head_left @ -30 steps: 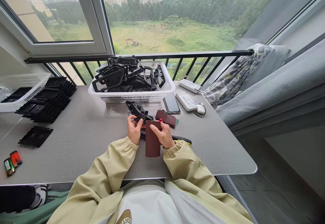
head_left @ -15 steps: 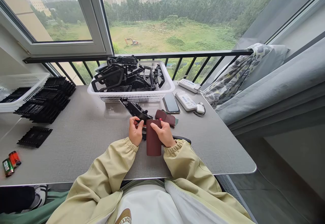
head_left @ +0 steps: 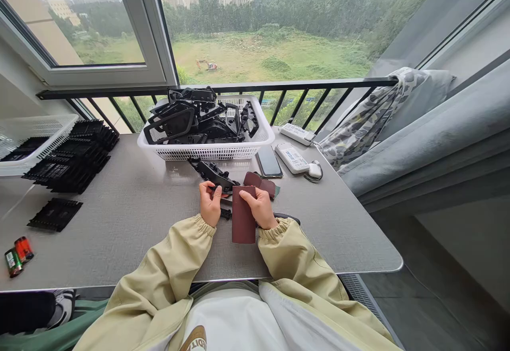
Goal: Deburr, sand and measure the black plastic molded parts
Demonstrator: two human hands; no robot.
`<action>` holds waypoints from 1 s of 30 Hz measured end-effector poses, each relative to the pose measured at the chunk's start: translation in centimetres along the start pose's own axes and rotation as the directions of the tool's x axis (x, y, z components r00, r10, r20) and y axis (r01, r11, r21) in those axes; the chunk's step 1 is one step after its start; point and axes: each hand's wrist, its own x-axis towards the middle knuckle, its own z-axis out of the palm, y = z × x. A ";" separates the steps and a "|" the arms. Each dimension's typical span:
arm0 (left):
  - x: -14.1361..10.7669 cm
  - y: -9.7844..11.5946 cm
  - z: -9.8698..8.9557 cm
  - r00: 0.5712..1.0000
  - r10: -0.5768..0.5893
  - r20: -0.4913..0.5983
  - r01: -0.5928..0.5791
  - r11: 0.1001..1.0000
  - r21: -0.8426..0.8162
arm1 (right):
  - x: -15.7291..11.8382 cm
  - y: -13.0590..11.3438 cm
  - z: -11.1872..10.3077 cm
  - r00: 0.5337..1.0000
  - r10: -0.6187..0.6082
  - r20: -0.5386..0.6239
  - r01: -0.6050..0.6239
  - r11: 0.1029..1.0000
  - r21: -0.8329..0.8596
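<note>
A dark red sheet (head_left: pixel 243 223), folded or curved, is upright in my right hand (head_left: pixel 261 208), thumb across its face. My left hand (head_left: pixel 210 203) is closed, thumb against the fingers, at the near edge of a black plastic part (head_left: pixel 213 173); it seems to pinch that part. A small black piece (head_left: pixel 226 214) lies on the table between my hands. Behind the sheet lie more dark red pieces (head_left: pixel 261 183). A black curved handle (head_left: pixel 287 217) shows partly beyond my right wrist.
A white basket (head_left: pixel 207 153) of black parts stands at the back. Stacked black panels (head_left: pixel 71 157) and two cans (head_left: pixel 19 257) are at left. A phone (head_left: pixel 269 161) and white devices (head_left: pixel 292 158) lie right of the basket.
My left hand has moved slightly left, away from the sheet. My right hand and the sheet have shifted slightly right, uncovering more of the small black piece.
</note>
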 end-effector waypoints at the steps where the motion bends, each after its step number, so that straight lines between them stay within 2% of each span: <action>1: 0.1 0.0 0.0 1.000 -0.008 -0.006 0.008 1.000 -0.002 | 0.0 0.0 0.0 1.000 0.019 0.005 -0.019 1.000 0.025; 5: 0.1 0.3 -0.2 0.999 -0.033 0.002 0.033 0.999 0.004 | -0.1 -0.3 -0.1 0.993 0.103 0.059 -0.110 0.986 0.127; 10: 0.1 0.6 0.0 0.994 -0.099 0.040 0.102 0.991 -0.083 | -0.2 -0.8 -0.2 0.972 0.192 0.137 -0.219 0.951 0.217; 17: 0.5 0.9 0.2 0.979 -0.199 0.048 0.205 0.954 -0.219 | -0.3 -1.3 -0.3 0.929 0.286 0.234 -0.336 0.916 0.216; 20: 0.4 0.9 0.1 0.978 -0.187 0.093 0.205 0.948 -0.246 | -0.3 -1.4 -0.3 0.925 0.293 0.242 -0.348 0.909 0.230; 25: 0.1 0.6 0.1 0.969 -0.172 0.178 0.204 0.962 -0.180 | -0.2 -1.1 -0.5 0.945 0.259 0.199 -0.312 0.896 0.315; 30: 0.4 0.3 0.1 0.972 -0.183 0.145 0.209 0.959 -0.192 | -0.3 -1.1 -0.4 0.944 0.256 0.205 -0.316 0.880 0.355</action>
